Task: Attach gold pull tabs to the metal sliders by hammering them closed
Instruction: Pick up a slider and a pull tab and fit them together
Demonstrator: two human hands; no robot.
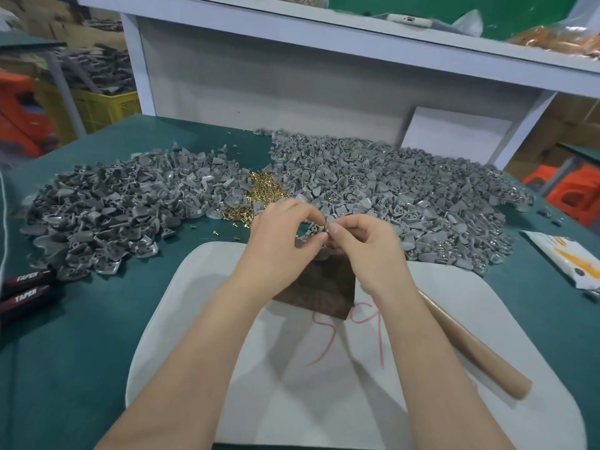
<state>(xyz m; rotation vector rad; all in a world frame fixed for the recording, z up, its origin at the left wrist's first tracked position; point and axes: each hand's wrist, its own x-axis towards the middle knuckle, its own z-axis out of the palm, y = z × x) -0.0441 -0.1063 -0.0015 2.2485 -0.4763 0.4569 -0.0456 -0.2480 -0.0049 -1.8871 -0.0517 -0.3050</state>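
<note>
- Pinching a grey slider (pixel 323 229) at the fingertips of my left hand (pixel 279 245) and right hand (pixel 367 251), both gripping it.
- Slider sits over the dark block (pixel 319 295).

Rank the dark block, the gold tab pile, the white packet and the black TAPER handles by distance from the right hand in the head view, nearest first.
1. Dark block, just under the right hand.
2. Gold tab pile, ahead and to the left.
3. White packet, at the right table edge.
4. Black TAPER handles, far left.
</note>
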